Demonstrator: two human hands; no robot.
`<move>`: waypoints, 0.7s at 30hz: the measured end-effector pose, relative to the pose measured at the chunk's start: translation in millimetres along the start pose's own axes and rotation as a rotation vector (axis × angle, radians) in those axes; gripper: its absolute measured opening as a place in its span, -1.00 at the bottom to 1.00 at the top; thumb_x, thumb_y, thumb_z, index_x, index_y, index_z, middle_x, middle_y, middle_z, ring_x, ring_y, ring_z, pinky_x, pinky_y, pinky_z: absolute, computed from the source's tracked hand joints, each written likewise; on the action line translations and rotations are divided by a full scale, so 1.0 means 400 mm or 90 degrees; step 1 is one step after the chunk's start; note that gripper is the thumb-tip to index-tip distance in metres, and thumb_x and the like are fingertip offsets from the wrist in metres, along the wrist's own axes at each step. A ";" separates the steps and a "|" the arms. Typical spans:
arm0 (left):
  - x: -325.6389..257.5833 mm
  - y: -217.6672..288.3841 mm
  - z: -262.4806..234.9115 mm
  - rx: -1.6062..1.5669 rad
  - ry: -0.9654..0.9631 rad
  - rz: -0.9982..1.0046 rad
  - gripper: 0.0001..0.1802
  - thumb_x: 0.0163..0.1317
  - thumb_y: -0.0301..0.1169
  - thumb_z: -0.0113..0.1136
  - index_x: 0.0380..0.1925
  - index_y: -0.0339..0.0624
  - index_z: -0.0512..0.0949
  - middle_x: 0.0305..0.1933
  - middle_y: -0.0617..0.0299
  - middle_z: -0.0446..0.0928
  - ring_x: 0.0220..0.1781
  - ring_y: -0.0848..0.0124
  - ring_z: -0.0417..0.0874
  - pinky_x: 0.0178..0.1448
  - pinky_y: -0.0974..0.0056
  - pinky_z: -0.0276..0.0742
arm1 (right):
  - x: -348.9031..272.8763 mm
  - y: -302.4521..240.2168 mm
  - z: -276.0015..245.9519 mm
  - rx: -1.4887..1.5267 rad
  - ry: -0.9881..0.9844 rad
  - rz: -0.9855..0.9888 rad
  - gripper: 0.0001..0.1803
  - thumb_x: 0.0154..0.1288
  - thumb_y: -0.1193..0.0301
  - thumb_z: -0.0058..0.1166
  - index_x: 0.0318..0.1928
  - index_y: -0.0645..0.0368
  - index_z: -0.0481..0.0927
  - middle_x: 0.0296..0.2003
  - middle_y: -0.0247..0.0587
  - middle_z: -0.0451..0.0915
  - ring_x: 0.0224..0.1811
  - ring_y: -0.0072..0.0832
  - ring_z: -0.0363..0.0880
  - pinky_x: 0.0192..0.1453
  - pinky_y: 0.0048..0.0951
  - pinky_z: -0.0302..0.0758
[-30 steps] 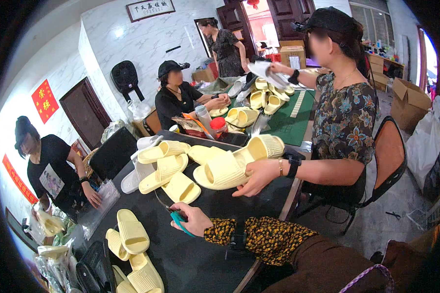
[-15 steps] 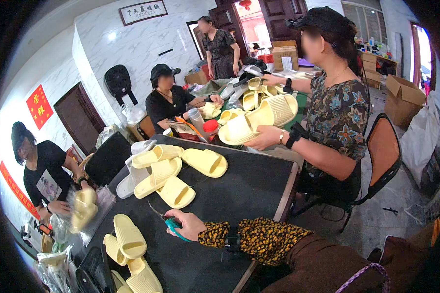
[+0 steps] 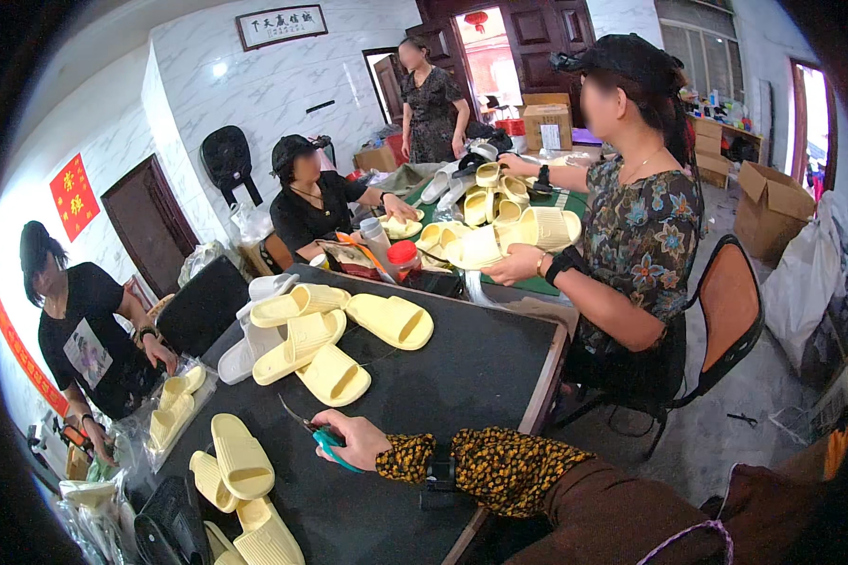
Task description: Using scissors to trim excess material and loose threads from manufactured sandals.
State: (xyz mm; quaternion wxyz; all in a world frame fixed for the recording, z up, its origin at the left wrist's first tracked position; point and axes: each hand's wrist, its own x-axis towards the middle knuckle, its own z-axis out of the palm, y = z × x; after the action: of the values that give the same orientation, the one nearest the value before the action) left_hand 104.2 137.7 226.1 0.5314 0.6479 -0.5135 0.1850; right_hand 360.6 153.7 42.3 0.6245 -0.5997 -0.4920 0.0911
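Moved since the earlier frames: the stack of pale yellow slippers [image 3: 499, 240] in the seated co-worker's hands, carried off the black counter [image 3: 462, 377] toward the far green table. Counter: four yellow slippers [image 3: 334, 334] left in a loose pile. Right hand [image 3: 353, 440]: resting on the counter, fingers closed around teal-handled scissors [image 3: 316, 433], blades toward that pile, near but apart. Left hand: out of view. Nearer edge: further slippers [image 3: 240, 457].
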 end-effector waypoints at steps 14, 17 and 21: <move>0.003 -0.116 -0.041 -0.213 -0.243 -0.053 -0.77 0.24 -0.43 -0.03 -0.54 -0.33 0.46 -0.50 -0.04 0.47 -0.54 0.16 0.49 -0.42 0.14 0.44 | -0.004 0.015 -0.021 -0.053 -0.016 0.007 -0.53 0.14 0.36 0.16 0.02 0.25 0.33 -0.30 -0.08 0.57 -0.29 -0.40 0.58 -0.15 -0.42 0.49; 0.004 -0.123 -0.052 -0.258 -0.177 -0.048 -0.77 0.23 -0.38 0.06 -0.45 -0.36 0.51 -0.48 -0.02 0.46 -0.53 0.17 0.49 -0.40 0.14 0.45 | -0.004 0.005 -0.019 -0.058 -0.019 0.005 -0.53 0.14 0.36 0.15 0.02 0.24 0.33 -0.31 -0.07 0.57 -0.28 -0.39 0.59 -0.16 -0.41 0.49; -0.035 -0.120 -0.043 -0.192 -0.024 -0.114 -0.73 0.21 -0.34 0.10 -0.34 -0.41 0.54 -0.32 -0.10 0.48 -0.36 0.13 0.52 -0.30 0.14 0.46 | -0.013 -0.004 -0.018 -0.055 -0.024 0.012 -0.53 0.14 0.34 0.15 0.02 0.23 0.33 -0.34 -0.10 0.57 -0.31 -0.40 0.58 -0.18 -0.42 0.48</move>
State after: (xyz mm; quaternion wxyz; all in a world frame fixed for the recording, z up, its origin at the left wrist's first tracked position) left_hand 144.9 155.0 197.4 0.6271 0.6072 -0.4857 0.0457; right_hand 362.4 144.9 42.4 0.5880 -0.6290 -0.5011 0.0869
